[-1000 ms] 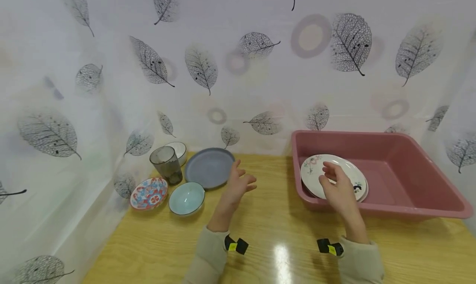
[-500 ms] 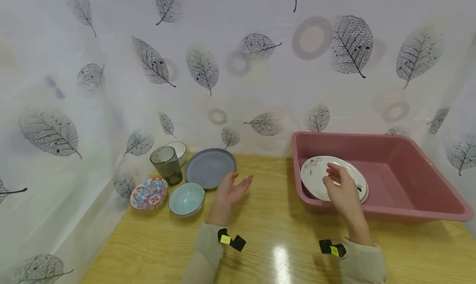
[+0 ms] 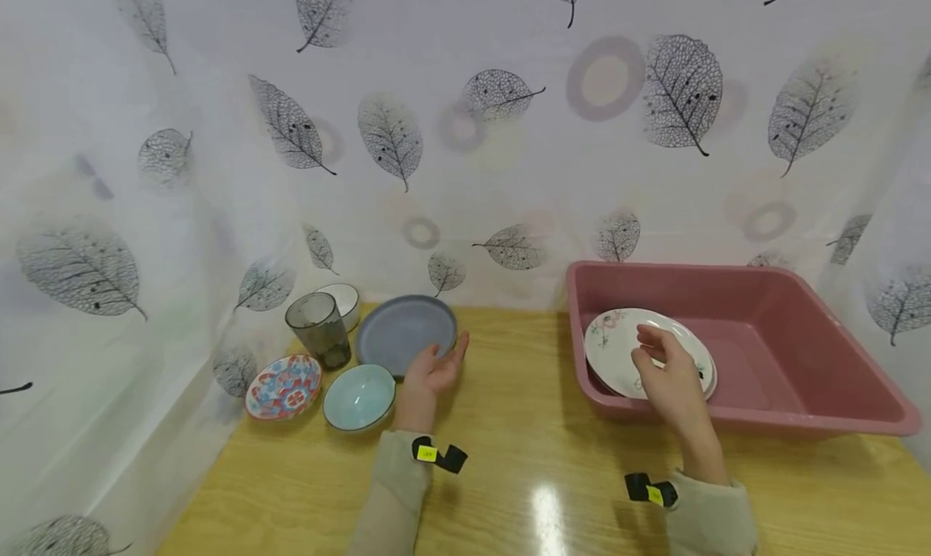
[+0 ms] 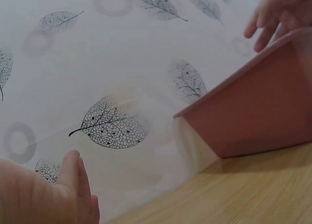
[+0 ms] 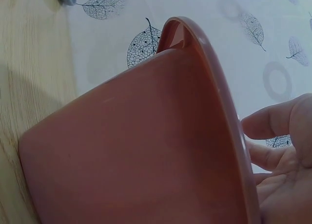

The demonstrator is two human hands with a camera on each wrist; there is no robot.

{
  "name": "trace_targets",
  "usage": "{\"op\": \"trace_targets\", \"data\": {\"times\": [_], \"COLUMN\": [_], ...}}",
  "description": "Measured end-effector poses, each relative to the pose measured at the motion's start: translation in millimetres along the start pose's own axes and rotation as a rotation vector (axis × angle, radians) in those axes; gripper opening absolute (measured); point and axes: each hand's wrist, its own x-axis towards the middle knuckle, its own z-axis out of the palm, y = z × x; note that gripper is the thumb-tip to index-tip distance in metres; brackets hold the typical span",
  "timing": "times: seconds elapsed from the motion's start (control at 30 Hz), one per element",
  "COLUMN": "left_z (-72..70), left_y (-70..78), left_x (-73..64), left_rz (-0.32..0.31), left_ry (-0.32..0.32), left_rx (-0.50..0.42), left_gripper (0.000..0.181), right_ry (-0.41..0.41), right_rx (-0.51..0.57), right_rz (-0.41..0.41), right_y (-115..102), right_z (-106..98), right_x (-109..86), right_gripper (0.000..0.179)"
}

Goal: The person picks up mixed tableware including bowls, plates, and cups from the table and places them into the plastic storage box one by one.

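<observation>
My left hand hovers at the right front edge of a round grey-blue plate, its fingers relaxed and holding nothing. Whether it touches the plate I cannot tell. Just left of the wrist sits a pale blue bowl. My right hand is above the near left rim of a pink plastic basin, with loosely bent fingers and nothing in them. Under it in the basin lie white oval plates with a flower print, stacked. The right wrist view has the hand beside the basin's rim.
Left of the grey-blue plate stand a dark translucent cup, a white bowl behind it, and a red-and-blue patterned dish. A leaf-printed curtain closes off the back and sides of the wooden table.
My left hand has moved left to the grey-blue plate's edge, its palm turning upward. The right hand has shifted only slightly over the basin. No dish has moved.
</observation>
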Motion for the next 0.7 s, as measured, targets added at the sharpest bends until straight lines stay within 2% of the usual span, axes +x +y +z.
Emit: {"op": "trace_targets", "data": {"times": [0.13,0.17,0.2,0.3,0.4,0.43,0.47,0.5,0.6,0.63,0.7], "left_z": [-3.8,-16.5,-19.1,-21.6,-24.5,-34.0,-48.6,-68.4,-138.8,-154.3,-192.0], "left_y": [5.2,14.9,16.6,16.8,16.7,22.5,32.0,44.9,91.0,100.6,123.8], "left_x": [9.1,25.6,31.5,34.7,39.1,50.7,70.1,98.2,198.6,224.6,279.0], "left_rz": [0.056,0.041,0.051,0.061,0.099,0.106,0.111,0.117,0.113,0.138,0.137], "left_ry": [0.067,0.030,0.037,0.027,0.067,0.069,0.062,0.053,0.001,0.022,0.005], "left_rx": [-0.014,-0.023,-0.025,0.000,-0.011,-0.016,-0.027,-0.036,-0.040,-0.027,-0.015], "left_gripper": [0.056,0.055,0.054,0.053,0.049,0.048,0.047,0.044,0.043,0.047,0.048], "right_ry": [0.006,0.013,0.018,0.033,0.030,0.029,0.029,0.029,0.039,0.042,0.050], "right_rx": [0.009,0.011,0.013,0.014,0.009,0.006,0.004,0.005,0.001,0.003,0.007], "right_rz": [-0.006,-0.010,-0.014,-0.024,-0.023,-0.022,-0.019,-0.017,-0.016,-0.016,-0.017], "right_y": [1.3,1.2,1.3,1.9,3.0,3.2,3.4,3.7,4.7,5.1,6.1], "right_z": [-0.5,-1.1,-1.8,-3.6,-4.1,-4.1,-4.2,-4.3,-4.7,-4.6,-4.5], "right_x": [1.3,1.8,2.5,3.6,2.9,2.4,2.0,1.8,1.7,1.8,1.8], "right_gripper": [0.047,0.047,0.047,0.046,0.046,0.046,0.046,0.046,0.045,0.045,0.045]}}
